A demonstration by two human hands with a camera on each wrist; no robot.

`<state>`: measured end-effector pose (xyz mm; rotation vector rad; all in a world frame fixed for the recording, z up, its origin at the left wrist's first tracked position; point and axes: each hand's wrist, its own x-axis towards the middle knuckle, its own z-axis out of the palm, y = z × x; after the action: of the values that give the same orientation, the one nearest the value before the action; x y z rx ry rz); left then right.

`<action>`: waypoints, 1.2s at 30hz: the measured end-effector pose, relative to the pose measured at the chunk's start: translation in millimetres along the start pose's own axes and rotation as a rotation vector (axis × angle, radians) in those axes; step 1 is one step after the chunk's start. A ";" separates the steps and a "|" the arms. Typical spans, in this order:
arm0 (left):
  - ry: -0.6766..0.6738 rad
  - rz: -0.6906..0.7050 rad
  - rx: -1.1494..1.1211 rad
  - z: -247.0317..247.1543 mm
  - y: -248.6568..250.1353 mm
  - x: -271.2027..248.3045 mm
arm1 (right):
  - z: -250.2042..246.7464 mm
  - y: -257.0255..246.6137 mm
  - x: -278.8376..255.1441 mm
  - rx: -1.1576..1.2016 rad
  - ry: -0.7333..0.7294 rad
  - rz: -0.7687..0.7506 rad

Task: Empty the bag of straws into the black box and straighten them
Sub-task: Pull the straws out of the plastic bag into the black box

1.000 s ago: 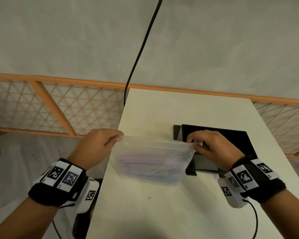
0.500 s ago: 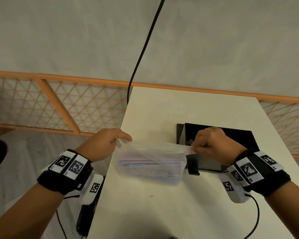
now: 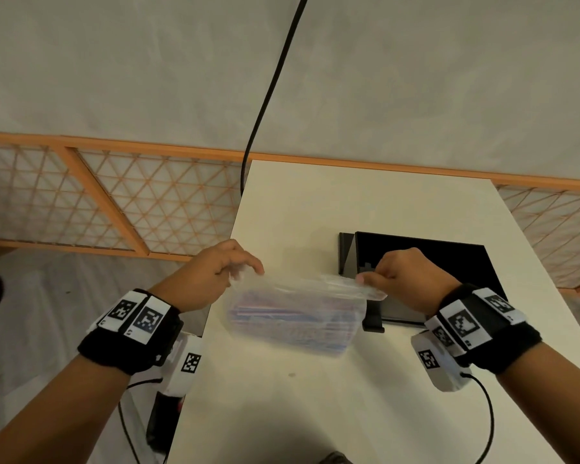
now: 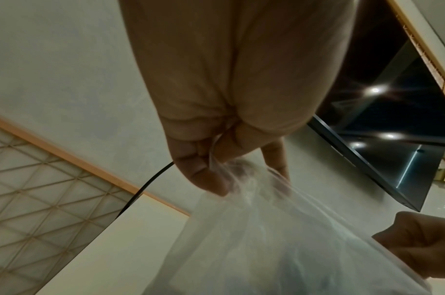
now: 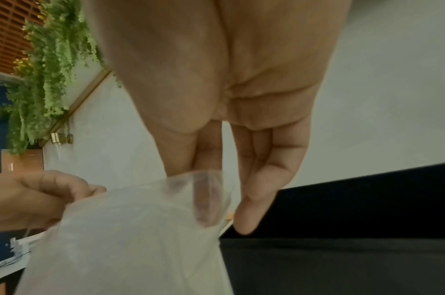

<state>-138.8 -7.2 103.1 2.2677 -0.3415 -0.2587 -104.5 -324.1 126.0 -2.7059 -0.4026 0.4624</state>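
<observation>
1. One white table (image 3: pixel 315 396) fills the lower middle of the head view, its far edge against an orange lattice fence (image 3: pixel 114 209); a black cable (image 3: pixel 268 95) hangs down to the table's far left corner.
2. On the table's right half sits the black box (image 3: pixel 449 262), open on top, with nothing visible in the part of its dark inside that shows.
3. Held above the table, just left of the box and covering its near left corner, is the clear plastic bag (image 3: pixel 295 316). It hangs from its top edge, stretched between both hands.
4. Inside the bag, the straws (image 3: pixel 282 313) lie in a roughly level bundle of red, blue and pale stripes, blurred.
5. At the bag's upper left corner, the left hand (image 3: pixel 215 276) pinches the plastic between thumb and curled fingers.
6. At the upper right corner, over the box's left end, the right hand (image 3: pixel 406 279) pinches the plastic between thumb and forefinger, the other fingers loosely curled.
</observation>
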 end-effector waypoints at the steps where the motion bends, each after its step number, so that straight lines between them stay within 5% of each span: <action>1: -0.004 -0.007 -0.005 0.0 -0.3 0.2 | 1.2 -4.6 -1.3 0.007 -0.024 0.012; 5: 0.032 -0.054 0.016 -0.7 0.1 -1.5 | -0.8 -16.7 -7.7 0.019 -0.090 -0.056; 12: 0.295 -0.157 -0.048 7.6 2.7 1.4 | -6.9 -29.7 -15.7 -0.073 -0.158 -0.115; 23: 0.167 0.047 0.337 23.1 10.2 -10.8 | 1.1 -34.0 -4.6 -0.154 0.156 0.225; 26: 0.269 0.127 0.331 26.0 12.4 -19.6 | 1.5 -34.8 -4.7 -0.227 0.153 0.225; 30: 0.435 0.045 0.254 25.7 16.6 -20.5 | 13.1 -38.2 -12.0 -0.205 0.040 0.130; 36: 0.064 -0.138 0.414 26.0 24.6 -26.3 | 19.7 -38.9 -19.8 -0.100 -0.027 0.155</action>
<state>-175.2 -32.4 106.7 2.7064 -0.2185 -0.1987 -138.0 -290.0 129.3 -2.8434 -0.2293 0.5358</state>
